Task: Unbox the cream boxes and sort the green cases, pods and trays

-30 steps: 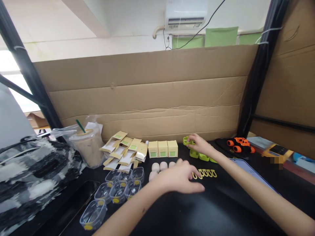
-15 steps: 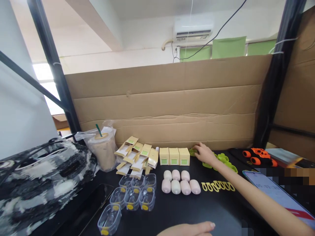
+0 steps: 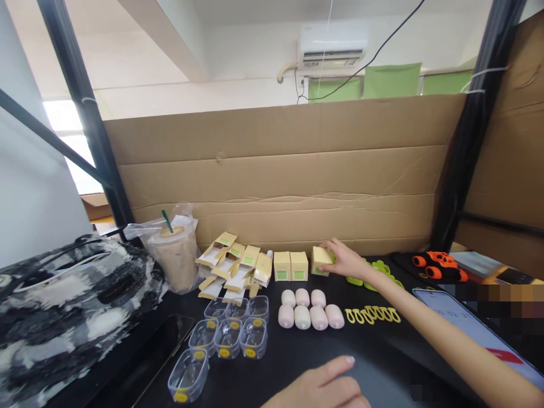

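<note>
My right hand (image 3: 342,258) reaches to the back of the table, its fingers closed around a small yellow box (image 3: 318,262) with a green label. That box is turned slightly and stands apart from two matching boxes (image 3: 290,266) to its left. At the bottom edge, my left hand (image 3: 321,388) is held over the table with its index finger stretched out and nothing in it. Between the hands sit several pale pink and white rounded pieces (image 3: 310,317) in two rows. Beside them lie several yellow oval rings (image 3: 373,315).
Clear plastic cups (image 3: 227,340) with yellow stickers stand left of centre, below opened flat boxes (image 3: 238,263). A bagged drink (image 3: 174,258) and a furry black-and-white bag (image 3: 76,317) are at left. Green flower-shaped pieces (image 3: 378,272), an orange toy car (image 3: 437,266) and a phone (image 3: 480,334) are at right.
My right hand has moved left from the green pieces and taken hold of the right-hand yellow box, which has shifted away from its neighbours. My left hand has risen further into view.
</note>
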### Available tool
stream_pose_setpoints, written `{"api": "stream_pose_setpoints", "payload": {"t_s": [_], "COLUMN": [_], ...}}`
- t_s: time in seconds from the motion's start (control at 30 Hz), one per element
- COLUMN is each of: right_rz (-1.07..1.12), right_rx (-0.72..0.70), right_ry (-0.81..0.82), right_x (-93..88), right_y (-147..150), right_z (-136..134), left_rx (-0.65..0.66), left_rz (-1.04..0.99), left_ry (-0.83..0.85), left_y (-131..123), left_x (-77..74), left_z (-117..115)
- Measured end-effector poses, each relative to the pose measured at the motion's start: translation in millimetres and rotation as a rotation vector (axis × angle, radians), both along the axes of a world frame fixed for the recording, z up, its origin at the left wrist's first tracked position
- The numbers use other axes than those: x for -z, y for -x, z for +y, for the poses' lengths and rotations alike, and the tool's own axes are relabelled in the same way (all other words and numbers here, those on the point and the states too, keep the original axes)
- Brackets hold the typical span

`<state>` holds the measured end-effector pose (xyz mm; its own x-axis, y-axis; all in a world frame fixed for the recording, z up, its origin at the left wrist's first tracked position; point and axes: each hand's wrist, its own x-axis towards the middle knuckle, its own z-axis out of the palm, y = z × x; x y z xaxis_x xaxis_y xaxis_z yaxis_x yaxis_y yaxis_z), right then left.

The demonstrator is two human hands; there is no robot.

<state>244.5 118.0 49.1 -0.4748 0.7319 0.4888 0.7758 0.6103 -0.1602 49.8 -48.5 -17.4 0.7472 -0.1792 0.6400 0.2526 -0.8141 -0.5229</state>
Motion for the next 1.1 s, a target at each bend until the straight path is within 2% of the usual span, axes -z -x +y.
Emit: {"api": "stream_pose_setpoints", "payload": {"t_s": [0.1,0.17,0.23,0.33,0.43,0.57,0.73,0.97,1.1], "right_rz": [0.030,0.042,0.045,0.037,0.115,0.159,0.189,0.207,0.266], "right_rx": [-0.048,-0.104,-0.163,-0.238,-0.318,-0.305,-0.325,-0.254,-0.249], "right_ry": [-0.107,-0.143,-0.150,-0.121,-0.019,0.067,0.110,-0.007,-0.129], "right_x": [-20.0,-28.6,-29.1,-16.2,1.0,11.0,14.1,27.5,27.2], "right_y": [-12,-16,-15,-8,0,3,6,9,5], "right_z": [-32,-58,-85,-120,-142,-152,-155,-156,-154], "left_rx": [-0.068,-0.186,-0.350,-0.502,-0.442,-0.350,-0.350,-0.364,-0.405], "left_rz": [-0.199,-0.211,-0.224,-0.237,-0.163,-0.138,-0.166,-0.142,-0.185], "left_ry": [-0.039,0.043,0.167,0.334,0.492,0.613,0.603,0.703,0.749], "left_y": [-1,2,8,18,25,29,29,30,30], "left_x": [-23.8,-39.9,-50.0,-51.0,-44.4,-41.7,-46.7,-48.6,-48.1], "left_z": [-4,-7,-8,-4,1,7,7,5,5]}}
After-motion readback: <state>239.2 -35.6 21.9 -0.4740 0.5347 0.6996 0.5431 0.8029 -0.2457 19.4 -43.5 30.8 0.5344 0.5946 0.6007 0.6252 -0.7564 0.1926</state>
